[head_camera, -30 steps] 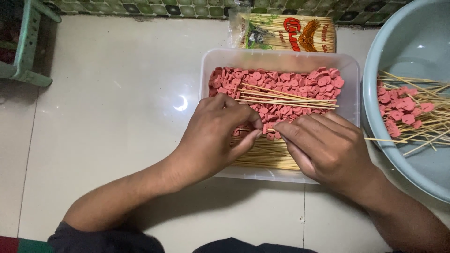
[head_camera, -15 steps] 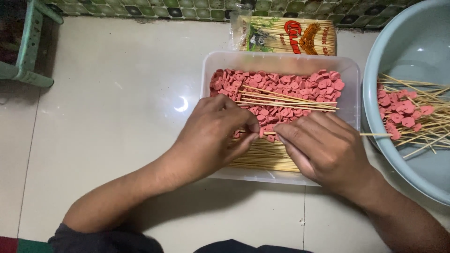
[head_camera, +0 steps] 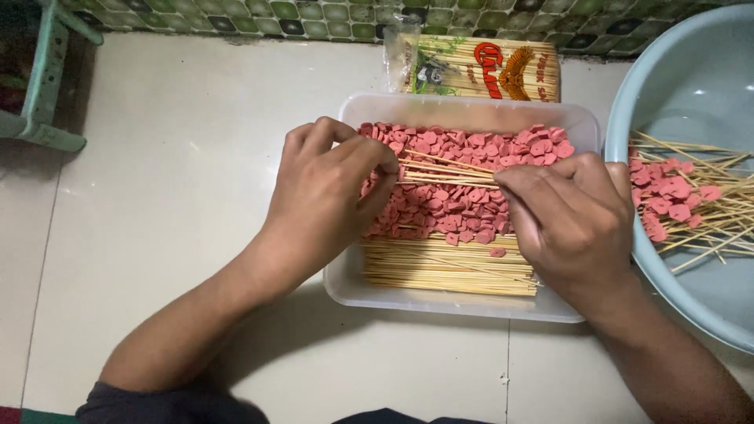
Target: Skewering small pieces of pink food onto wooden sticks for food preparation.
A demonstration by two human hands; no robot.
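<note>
Far left, at the floor's upper left corner: leg of a green stool (head_camera: 49,86), well apart from the work. Pale tiled floor (head_camera: 181,196) carries everything.

My left hand (head_camera: 330,192) hangs over the left end of the clear plastic tub (head_camera: 463,302). Thumb and forefinger are pinched together at what looks like the near end of a thin skewer — the fingertips hide the contact itself, so I cannot tell for sure whether the stick or a slice is between them. Palm turned down, wrist over the tub's left wall; that keeps the pinch low over the contents.

Inside the tub: pink sausage slices (head_camera: 463,153) heaped along the far half, a flat bundle of bare bamboo skewers (head_camera: 448,267) lying parallel along the near wall. A few loose skewers (head_camera: 448,169) lie across the slices, running between my two hands. Stock kept in one container, both within short reach.

My right hand (head_camera: 577,220) sits over the tub's right end, fingers curled together on the other end of those loose skewers — steadying them, as I judge it. So the stick spans hand to hand, just above the slices.

Behind the tub, against the tiled wall: a printed packet of skewers (head_camera: 487,71).

Right edge of the floor: light blue basin (head_camera: 691,71), holding loaded skewers (head_camera: 691,208) with pink slices threaded on, sticks fanned toward the right.
</note>
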